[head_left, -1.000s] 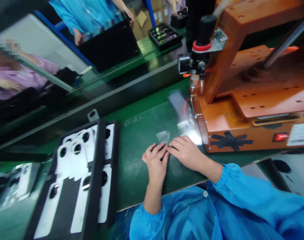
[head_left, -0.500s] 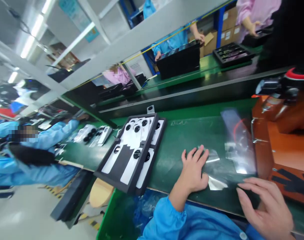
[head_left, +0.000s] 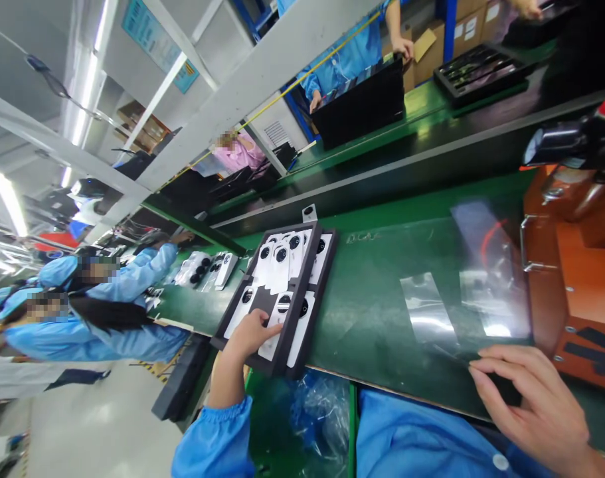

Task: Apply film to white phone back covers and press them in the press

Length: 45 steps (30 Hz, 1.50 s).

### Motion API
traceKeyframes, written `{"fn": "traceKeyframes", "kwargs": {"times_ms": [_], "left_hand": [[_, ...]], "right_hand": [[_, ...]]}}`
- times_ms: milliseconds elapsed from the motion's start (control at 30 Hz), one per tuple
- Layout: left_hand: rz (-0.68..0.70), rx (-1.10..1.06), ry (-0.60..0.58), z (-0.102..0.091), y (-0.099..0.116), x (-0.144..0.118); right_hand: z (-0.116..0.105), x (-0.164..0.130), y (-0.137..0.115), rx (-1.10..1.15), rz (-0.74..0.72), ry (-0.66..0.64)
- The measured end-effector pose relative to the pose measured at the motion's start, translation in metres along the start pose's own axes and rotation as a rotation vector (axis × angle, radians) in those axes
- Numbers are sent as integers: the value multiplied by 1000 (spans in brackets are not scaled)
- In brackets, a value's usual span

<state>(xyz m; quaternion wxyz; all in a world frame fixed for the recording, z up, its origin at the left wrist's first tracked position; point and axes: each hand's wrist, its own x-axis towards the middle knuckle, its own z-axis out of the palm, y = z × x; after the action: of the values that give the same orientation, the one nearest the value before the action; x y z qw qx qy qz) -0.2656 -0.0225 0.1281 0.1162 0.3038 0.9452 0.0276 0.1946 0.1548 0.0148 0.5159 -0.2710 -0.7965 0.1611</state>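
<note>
Tray (head_left: 260,300) sits at ten o'clock from the worker's blue smock (head_left: 406,431); inside it the left hand (head_left: 245,337) bends over a white panel (head_left: 268,348), and whether it pinches I can't tell. That panel looks light, stiff, slick and easily scratched, best taken by its long edges. It runs one to seven o'clock, black disc (head_left: 283,304) toward one. At twelve, clear film (head_left: 428,309) lies eleven to five. Right hand (head_left: 536,405), at two: loosely curled, grip unclear.
</note>
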Motion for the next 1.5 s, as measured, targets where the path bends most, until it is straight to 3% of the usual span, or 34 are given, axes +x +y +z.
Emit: {"fn": "traceKeyframes", "kwargs": {"times_ms": [133, 267, 400, 467, 533, 567, 600, 667, 733, 767, 833, 933, 1033, 1133, 1233, 1367, 1500], "left_hand": [[-17, -8, -132, 7, -2, 8], [22, -94, -201, -19, 2, -1], [3, -129, -138, -61, -10, -31], [-16, -134, -28, -65, -10, -51], [30, -205, 117, -43, 4, -72], [93, -285, 174, -24, 17, -81], [191, -387, 159, 1, 35, -91], [381, -592, 0, 57, 80, -111], [456, -744, -189, 108, 128, -132], [455, -795, -285, 128, 150, -142], [454, -817, -360, 152, 182, -157], [520, -651, -280, 156, 195, -166], [597, -391, -93, 144, 177, -163], [864, -245, 114, 142, 159, -159], [1131, -208, 165, 157, 160, -163], [1135, -215, 278, 178, 174, -171], [1122, -216, 332, 183, 178, -170]], "right_hand": [[-2, 3, -3, 1, -13, -6], [-2, -1, -3, 25, -34, -8], [-1, -9, 1, 63, -31, -42], [-1, -8, 1, 87, -9, -68], [0, -4, -3, 115, 34, -85], [0, 0, -7, 126, 68, -87], [1, 4, -13, 135, 113, -87], [6, 16, -23, 157, 235, -84], [13, 28, -31, 198, 381, -100], [17, 33, -32, 223, 455, -112], [24, 43, -31, 265, 577, -143], [32, 53, -20, 290, 670, -170], [35, 60, -8, 287, 698, -177], [36, 63, 1, 260, 699, -168], [37, 63, 4, 199, 687, -194], [36, 64, -3, 50, 691, -324], [37, 64, -12, 8, 638, -446]]}}
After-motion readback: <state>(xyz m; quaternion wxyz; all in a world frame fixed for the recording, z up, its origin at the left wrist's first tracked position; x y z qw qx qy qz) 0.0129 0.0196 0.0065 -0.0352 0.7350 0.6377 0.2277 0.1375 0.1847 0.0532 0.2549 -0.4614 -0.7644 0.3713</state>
